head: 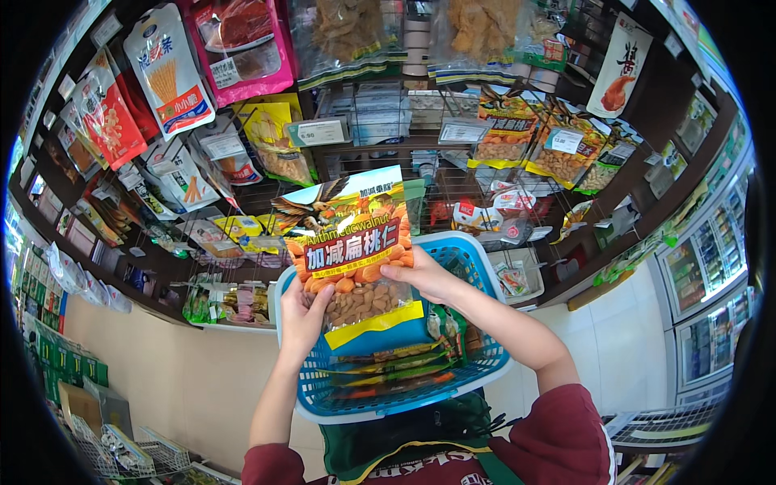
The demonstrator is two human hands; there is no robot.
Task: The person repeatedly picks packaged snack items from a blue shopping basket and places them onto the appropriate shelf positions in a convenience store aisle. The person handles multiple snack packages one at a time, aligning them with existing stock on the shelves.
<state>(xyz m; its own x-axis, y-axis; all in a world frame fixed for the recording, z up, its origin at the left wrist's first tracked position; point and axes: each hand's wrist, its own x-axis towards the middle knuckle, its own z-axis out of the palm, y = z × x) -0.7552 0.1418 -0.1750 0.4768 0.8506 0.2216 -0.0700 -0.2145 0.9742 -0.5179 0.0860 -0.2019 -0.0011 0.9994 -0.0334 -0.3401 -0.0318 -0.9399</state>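
Note:
A bag of almonds (351, 254) with an eagle printed on its front is held up between both my hands. My left hand (304, 309) grips its lower left side, thumb on the front. On the right side, my right hand (421, 276) pinches the bag with the thumb across the front and the fingers behind. Directly beneath is a blue plastic shopping basket (485, 257) with a white rim. Several flat snack packets (394, 367) stand in the near part of the basket, and green-and-red packets (447, 327) lie at its right. The bag hides much of the basket's far left.
Ahead, a dark shelf rack holds hanging snack bags (168, 73), similar almond bags (506, 127) and price tags (318, 132). Glass-door coolers (697, 267) stand at the right. Wire baskets (121, 451) are at the lower left, above a pale tiled floor (224, 376).

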